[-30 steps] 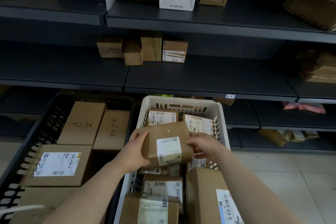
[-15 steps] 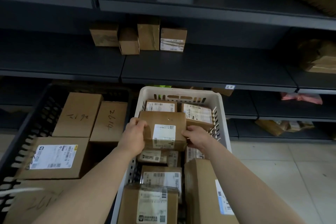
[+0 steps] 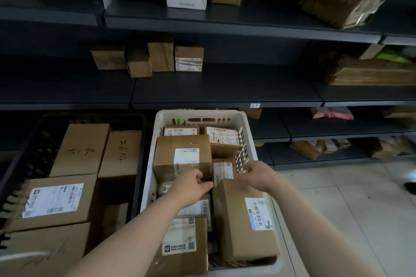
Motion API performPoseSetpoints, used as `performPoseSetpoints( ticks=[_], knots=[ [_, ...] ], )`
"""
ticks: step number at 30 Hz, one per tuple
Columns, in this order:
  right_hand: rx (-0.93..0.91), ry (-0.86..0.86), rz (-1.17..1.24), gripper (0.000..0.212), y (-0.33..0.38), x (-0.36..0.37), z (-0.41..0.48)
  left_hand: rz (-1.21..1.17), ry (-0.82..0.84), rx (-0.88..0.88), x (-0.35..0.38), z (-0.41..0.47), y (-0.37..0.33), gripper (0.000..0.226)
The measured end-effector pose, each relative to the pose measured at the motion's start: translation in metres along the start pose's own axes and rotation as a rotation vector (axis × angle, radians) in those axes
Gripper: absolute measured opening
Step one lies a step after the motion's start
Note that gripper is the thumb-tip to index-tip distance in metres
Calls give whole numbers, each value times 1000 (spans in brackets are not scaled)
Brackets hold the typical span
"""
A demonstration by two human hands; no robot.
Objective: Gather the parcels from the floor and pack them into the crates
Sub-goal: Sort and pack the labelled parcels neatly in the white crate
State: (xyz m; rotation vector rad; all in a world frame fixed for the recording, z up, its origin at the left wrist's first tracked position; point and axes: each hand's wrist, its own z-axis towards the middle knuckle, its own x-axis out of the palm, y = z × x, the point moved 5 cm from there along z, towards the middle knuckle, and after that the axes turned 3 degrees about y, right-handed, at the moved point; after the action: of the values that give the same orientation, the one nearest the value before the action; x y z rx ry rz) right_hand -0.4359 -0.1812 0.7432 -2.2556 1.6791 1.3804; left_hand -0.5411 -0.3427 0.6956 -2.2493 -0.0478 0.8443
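Note:
A brown cardboard parcel [image 3: 167, 153] with a white label lies flat on other parcels in the white crate [image 3: 199, 114], toward its far left. My left hand [image 3: 191, 183] hovers at the parcel's near edge with loosely curled fingers and holds nothing. My right hand [image 3: 255, 175] is over the crate's right side, fingers relaxed and empty, just above a tall parcel [image 3: 236, 220] standing in the near right of the crate. Several more labelled parcels fill the crate.
A black crate [image 3: 42, 132] to the left holds several larger boxes [image 3: 81, 148]. Dark metal shelving [image 3: 225, 87] with small boxes rises behind both crates. Pale tiled floor [image 3: 360, 209] lies to the right.
Both hands lowered the parcel onto the stack in the white crate, let go of it, and drew back toward me.

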Motion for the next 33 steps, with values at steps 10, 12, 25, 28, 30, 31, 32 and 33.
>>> performPoseSetpoints(
  ticks=[10, 12, 25, 28, 30, 31, 32, 33],
  knots=[
    [265, 10, -68, 35, -82, 30, -39, 16, 282, -84, 78, -31, -24, 27],
    [245, -20, 5, 33, -82, 34, -37, -20, 271, -84, 79, -31, -27, 12],
    [39, -119, 140, 39, -16, 4, -5, -570, -37, -127, 29, 22, -26, 30],
    [1, -36, 50, 64, -12, 2, 9, -567, -35, -80, 24, 33, -30, 51],
    [14, -7, -48, 83, -14, 1, 20, -541, -16, -58, 23, 40, -32, 63],
    [11, 1, -92, 86, -14, 0, 27, -505, -3, -48, 23, 43, -33, 69],
    [7, 3, -130, 85, -15, 1, 33, -463, 12, -44, 25, 45, -33, 75],
    [-5, -2, -166, 82, -16, 1, 40, -423, 15, -40, 27, 48, -32, 79]
  ],
)
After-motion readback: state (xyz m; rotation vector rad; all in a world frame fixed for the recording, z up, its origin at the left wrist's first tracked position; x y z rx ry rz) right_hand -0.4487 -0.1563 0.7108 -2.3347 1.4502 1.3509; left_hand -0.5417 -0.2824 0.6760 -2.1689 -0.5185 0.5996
